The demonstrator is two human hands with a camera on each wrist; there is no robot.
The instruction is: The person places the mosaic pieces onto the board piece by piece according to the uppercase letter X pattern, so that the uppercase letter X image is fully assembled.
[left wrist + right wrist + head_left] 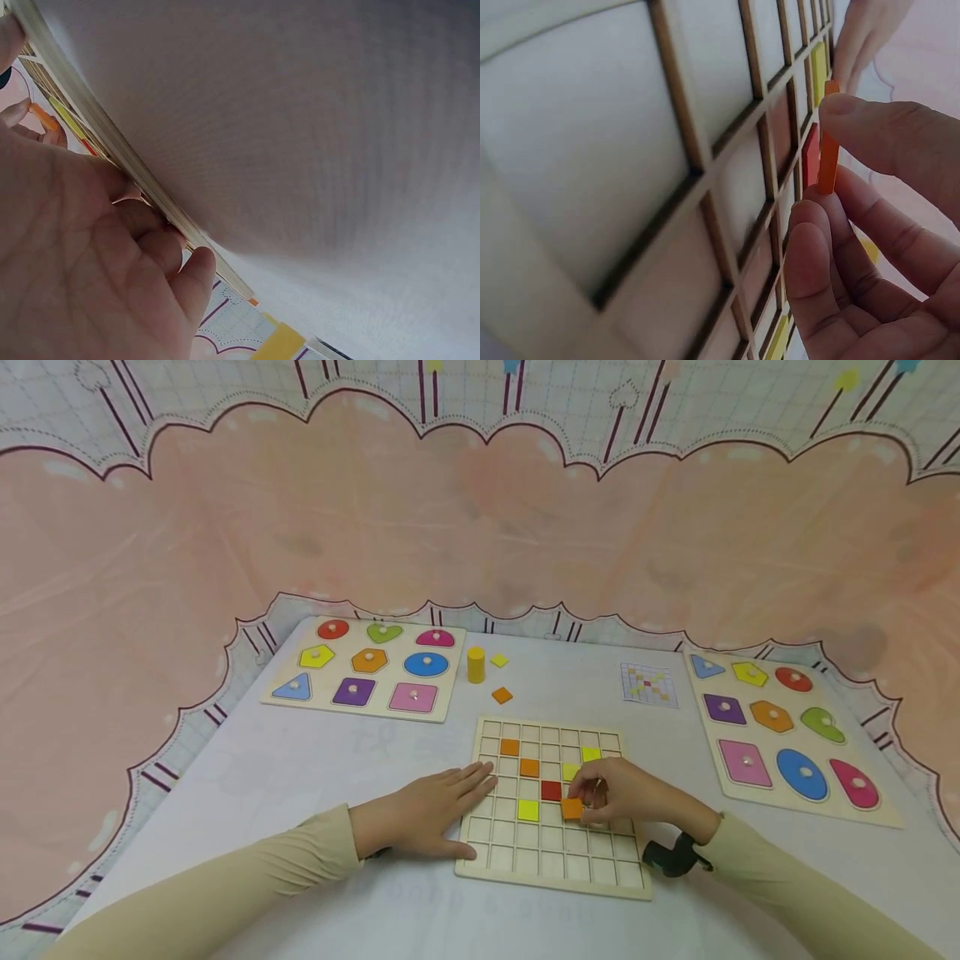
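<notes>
A wooden grid board [552, 860] lies on the table before me, with several orange, yellow and one red tile [551, 790] set in its cells. My right hand [600, 793] pinches an orange square tile [572, 808] between thumb and fingers, just above a cell right of the yellow tile [528, 810]. In the right wrist view the orange tile [827, 139] stands on edge in my fingertips [855, 112] over the grid board [630, 187]. My left hand [438, 806] lies flat with straight fingers against the board's left edge [112, 150].
A shape puzzle board [367, 667] sits at the back left and another shape board [787, 735] at the right. A yellow cylinder [476, 664], a loose yellow tile [498, 660], a loose orange tile [502, 695] and a pattern card [648, 684] lie beyond the grid.
</notes>
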